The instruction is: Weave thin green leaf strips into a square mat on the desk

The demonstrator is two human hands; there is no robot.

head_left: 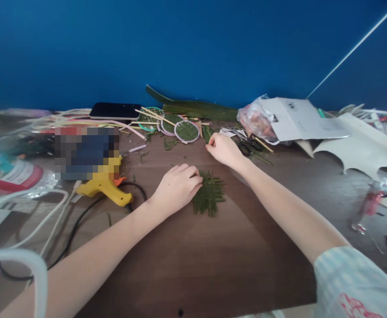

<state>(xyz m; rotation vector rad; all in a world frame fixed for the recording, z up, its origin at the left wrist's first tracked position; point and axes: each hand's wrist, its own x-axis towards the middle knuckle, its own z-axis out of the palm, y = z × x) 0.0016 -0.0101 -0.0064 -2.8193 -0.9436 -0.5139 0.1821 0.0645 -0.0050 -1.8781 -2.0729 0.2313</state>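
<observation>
A small woven mat of green leaf strips [209, 196] lies flat on the brown table, its loose strip ends sticking out at the edges. Against its upper left edge, my left hand [178, 187] is closed, curled fingers and thumb pinching there. Farther back, my right hand [224, 149] has its fingers pressed together in a pinch beside a few green leaf strips [207, 131]. Whatever those fingertips hold is hidden or too small to make out. Black-handled scissors [245, 147] rest just right of that hand. Round rimmed discs with green filling [186, 131] sit behind both hands.
To the left are a yellow glue gun [105, 187] with a black cord, white cables and a plastic-wrapped bottle [11, 174]. A phone [114, 111] and long leaves [200, 109] line the blue wall. A plastic bag [256, 117] and cut white card [362, 145] are right.
</observation>
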